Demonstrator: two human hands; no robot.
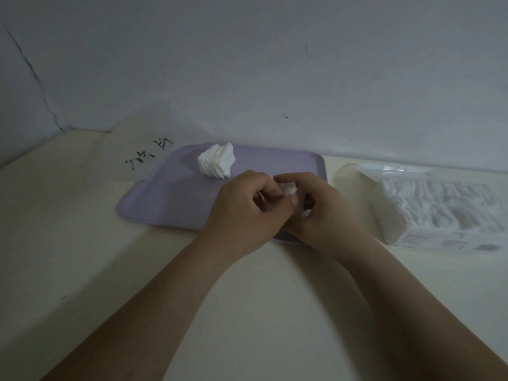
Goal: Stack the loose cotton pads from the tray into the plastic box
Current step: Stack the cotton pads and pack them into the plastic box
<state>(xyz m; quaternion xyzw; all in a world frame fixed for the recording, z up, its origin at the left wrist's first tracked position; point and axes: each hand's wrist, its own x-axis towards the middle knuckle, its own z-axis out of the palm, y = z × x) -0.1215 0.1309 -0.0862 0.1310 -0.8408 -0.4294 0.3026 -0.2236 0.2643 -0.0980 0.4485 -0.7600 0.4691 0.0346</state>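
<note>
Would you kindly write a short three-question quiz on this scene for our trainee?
1. True or false: the pile of white cotton pads lies on the flat lilac plastic tray.
2. The small bunch of white pads is held by: A one hand, B both hands, C neither.
3. Fill in: the clear plastic box of pads stands to the tray's ____.
Key: true; B, left hand and right hand; right.

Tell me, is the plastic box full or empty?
Mostly full: the plastic box shows white cotton pads packed across its clear side.
</note>
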